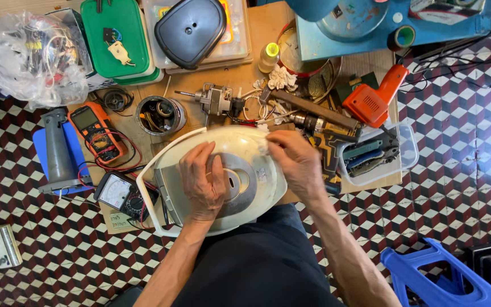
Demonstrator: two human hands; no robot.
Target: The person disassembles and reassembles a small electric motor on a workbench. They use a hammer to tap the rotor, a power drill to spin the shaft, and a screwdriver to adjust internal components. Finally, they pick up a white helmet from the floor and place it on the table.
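Observation:
A cream-coloured round appliance (240, 145) with a grey metal disc (244, 182) and a white handle loop (146, 176) lies on the low wooden board in front of me. My left hand (203, 181) rests flat on the disc, fingers spread, steadying it. My right hand (292, 162) pinches a small white cloth (263, 149) against the appliance's upper right edge.
An orange multimeter (98, 132) and an analogue meter (117, 193) lie at the left. A small motor (217, 101), a drill (319, 124), an orange tool (375, 99) and a clear box of pliers (377, 153) lie behind and right. A blue stool (433, 278) stands at lower right.

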